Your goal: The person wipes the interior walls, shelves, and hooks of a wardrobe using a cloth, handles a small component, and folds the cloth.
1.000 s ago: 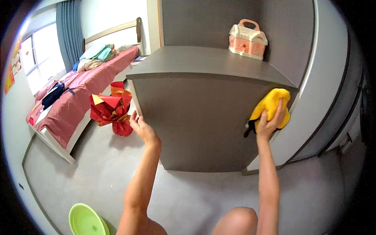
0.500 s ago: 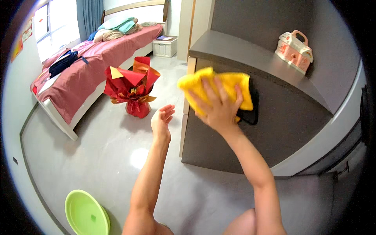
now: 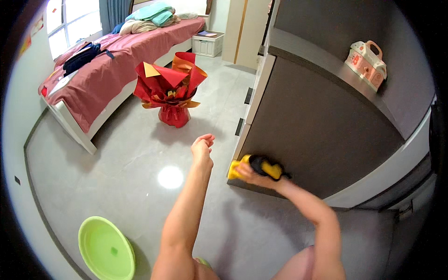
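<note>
My right hand [image 3: 254, 175] presses a yellow cloth [image 3: 235, 169] with black parts against the low front corner of a dark grey cabinet side [image 3: 322, 126]. The cloth is bunched, and some of it shows above the wrist. My left hand [image 3: 203, 148] hangs in the air left of the cabinet, its fingers loosely stretched and slightly bent, touching nothing. Beyond it on the floor stands a bouquet [image 3: 173, 95] in red and gold wrapping paper.
A green basin [image 3: 84, 242] sits on the floor at lower left. A bed [image 3: 121, 70] with a pink cover runs along the left wall. White drawers [image 3: 254, 100] with dark handles form the cabinet front. A pink-and-white house-shaped toy case [image 3: 366, 66] rests on the curved shelf.
My right hand has carried the cloth down the cabinet side, from near its top to its bottom front corner. The view has shifted a little; my left hand remains raised.
</note>
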The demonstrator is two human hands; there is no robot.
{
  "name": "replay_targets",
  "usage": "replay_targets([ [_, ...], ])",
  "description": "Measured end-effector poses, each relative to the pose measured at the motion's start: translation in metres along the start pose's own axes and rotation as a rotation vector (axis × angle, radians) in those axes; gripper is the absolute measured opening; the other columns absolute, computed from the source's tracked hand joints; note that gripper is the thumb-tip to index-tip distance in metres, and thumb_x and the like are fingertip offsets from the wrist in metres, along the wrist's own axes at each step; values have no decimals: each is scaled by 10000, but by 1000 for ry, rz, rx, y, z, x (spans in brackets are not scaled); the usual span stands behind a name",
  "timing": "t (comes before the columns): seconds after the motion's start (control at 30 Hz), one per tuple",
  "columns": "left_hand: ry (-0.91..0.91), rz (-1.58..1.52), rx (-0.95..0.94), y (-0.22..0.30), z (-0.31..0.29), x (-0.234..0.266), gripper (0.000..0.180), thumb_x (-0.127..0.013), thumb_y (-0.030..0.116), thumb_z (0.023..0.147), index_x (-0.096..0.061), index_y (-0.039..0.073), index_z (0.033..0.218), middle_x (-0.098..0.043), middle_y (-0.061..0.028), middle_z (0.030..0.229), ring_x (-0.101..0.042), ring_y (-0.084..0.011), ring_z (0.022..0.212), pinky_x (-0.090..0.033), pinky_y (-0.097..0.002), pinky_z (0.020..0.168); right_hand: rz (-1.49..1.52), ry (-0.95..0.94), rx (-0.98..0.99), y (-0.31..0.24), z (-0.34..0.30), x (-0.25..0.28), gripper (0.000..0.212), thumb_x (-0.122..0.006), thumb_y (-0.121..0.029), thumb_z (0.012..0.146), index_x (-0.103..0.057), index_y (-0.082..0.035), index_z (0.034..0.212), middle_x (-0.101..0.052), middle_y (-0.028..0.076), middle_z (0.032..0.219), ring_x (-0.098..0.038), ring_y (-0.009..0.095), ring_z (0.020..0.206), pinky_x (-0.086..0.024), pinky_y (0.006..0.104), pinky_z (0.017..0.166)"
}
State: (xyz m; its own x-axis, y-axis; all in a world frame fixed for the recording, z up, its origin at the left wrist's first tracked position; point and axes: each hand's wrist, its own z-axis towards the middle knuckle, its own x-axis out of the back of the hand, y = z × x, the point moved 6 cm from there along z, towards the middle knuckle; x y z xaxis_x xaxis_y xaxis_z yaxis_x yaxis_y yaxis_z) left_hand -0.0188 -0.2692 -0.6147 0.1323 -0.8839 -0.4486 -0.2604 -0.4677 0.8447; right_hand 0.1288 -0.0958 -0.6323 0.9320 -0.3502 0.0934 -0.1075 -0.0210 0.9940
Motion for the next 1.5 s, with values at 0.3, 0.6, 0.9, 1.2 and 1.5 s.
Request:
replay_targets([
  [0.3,67,70,180,-79,44,22,351,-447,-11,735,-653,86,1002,-709,-35,970,-572,-138,846,-375,-318,751,137,44,-979,149,1,8,472,-589,-504,848,-535,-409,1307,-411,-34,1422,-360,293,1332,-205,629,1011],
  [0.6,55,228,164,-89,39,46,331,-452,-9,782,-638,95,1035,-697,-30,982,-587,-146,858,-395,-345,808,43,-140,-212,-115,58,-30,500,-481,-332,928,-456,-186,1406,-400,28,1427,-432,253,1254,-330,458,1096],
  [0.9,-323,903,340,-139,-11,-15,330,-423,72,837,-523,15,1147,-684,-140,906,-637,-214,781,-461,-341,609,-285,-369,502,-210,-72,-22,581,-410,-480,979,-360,-132,1441,-446,68,1381,-449,257,1255,-363,437,1090],
  [1.2,-616,1828,142,-163,-70,-95,435,-442,332,887,-664,25,1101,-661,-179,1149,-627,-368,1059,-498,-447,885,-395,-524,1083,-161,-296,63,749,-398,-644,926,-308,-132,1465,-384,128,1452,-378,299,1334,-272,500,1133],
  [1.5,-894,1496,-425,-172,-129,-216,379,-426,219,888,-654,9,1105,-617,-229,1198,-581,-405,1117,-471,-470,937,606,-723,-498,14,-407,86,600,-611,-287,828,-423,-417,1383,-221,-48,1562,-248,300,1421,-185,708,1083],
])
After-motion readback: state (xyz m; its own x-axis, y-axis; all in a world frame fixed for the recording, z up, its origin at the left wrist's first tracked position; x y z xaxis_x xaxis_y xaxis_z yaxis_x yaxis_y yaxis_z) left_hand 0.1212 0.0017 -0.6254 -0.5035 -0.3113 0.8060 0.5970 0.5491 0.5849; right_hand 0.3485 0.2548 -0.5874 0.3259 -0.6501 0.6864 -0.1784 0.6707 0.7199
